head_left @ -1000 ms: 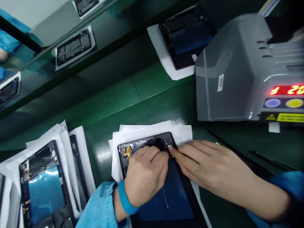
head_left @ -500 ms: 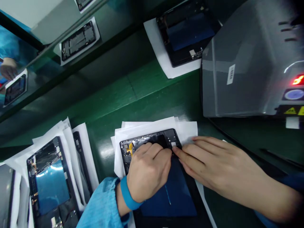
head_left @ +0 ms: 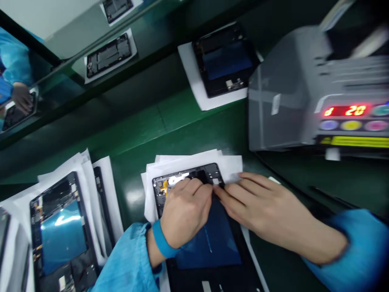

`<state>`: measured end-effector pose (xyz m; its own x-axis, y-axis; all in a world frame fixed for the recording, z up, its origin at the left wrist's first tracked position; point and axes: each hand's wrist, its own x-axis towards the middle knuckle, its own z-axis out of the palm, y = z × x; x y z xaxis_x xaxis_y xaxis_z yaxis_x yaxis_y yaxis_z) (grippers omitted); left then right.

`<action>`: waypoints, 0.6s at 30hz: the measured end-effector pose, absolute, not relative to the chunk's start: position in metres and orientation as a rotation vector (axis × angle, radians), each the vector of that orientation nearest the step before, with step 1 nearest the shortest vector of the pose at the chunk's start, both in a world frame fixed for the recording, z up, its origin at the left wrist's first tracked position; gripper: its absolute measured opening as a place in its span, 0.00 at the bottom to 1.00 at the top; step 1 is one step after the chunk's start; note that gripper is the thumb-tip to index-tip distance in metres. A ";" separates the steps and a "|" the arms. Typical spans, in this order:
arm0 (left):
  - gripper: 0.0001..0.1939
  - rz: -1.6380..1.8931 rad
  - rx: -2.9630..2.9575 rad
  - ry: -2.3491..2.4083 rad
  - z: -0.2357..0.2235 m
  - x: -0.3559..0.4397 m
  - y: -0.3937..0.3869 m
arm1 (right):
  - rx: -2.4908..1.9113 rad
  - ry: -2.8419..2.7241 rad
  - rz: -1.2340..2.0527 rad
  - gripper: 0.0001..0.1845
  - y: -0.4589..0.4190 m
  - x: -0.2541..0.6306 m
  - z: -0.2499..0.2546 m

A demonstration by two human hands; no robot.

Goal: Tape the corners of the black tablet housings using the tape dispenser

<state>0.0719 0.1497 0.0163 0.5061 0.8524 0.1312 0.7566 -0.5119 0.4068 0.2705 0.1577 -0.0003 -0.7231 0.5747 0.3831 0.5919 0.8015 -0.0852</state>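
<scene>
An opened tablet frame [head_left: 212, 243] with a blue inner panel lies on a stack of white sheets [head_left: 231, 164] on the green bench. My left hand [head_left: 185, 211] rests on its upper part, fingers curled and pressing near the black top section. My right hand [head_left: 261, 207] comes in from the right, its fingertips meeting the left hand's at the frame's upper right corner. Whether either hand pinches a small part is hidden by the fingers.
A second opened tablet frame [head_left: 57, 235] lies on white sheets at the left. Another tablet frame [head_left: 223, 61] sits on paper at the back. A grey machine [head_left: 285, 93] with a red display stands at the right. A co-worker's hand [head_left: 21, 95] shows far left.
The view has swung slightly, bringing the machine's display back in sight. Both hands stay on the tablet's upper part, with the fingertips shifted slightly.
</scene>
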 end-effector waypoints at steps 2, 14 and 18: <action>0.12 0.461 2.486 1.350 0.016 0.071 0.151 | -0.918 -2.629 -0.089 0.10 0.157 0.263 0.003; 0.12 0.592 2.619 1.291 0.015 0.067 0.161 | -1.380 -2.057 -0.801 0.21 0.120 0.404 0.021; 0.11 0.558 2.632 1.340 0.016 0.070 0.158 | -1.453 -2.009 -0.865 0.08 0.138 0.457 0.010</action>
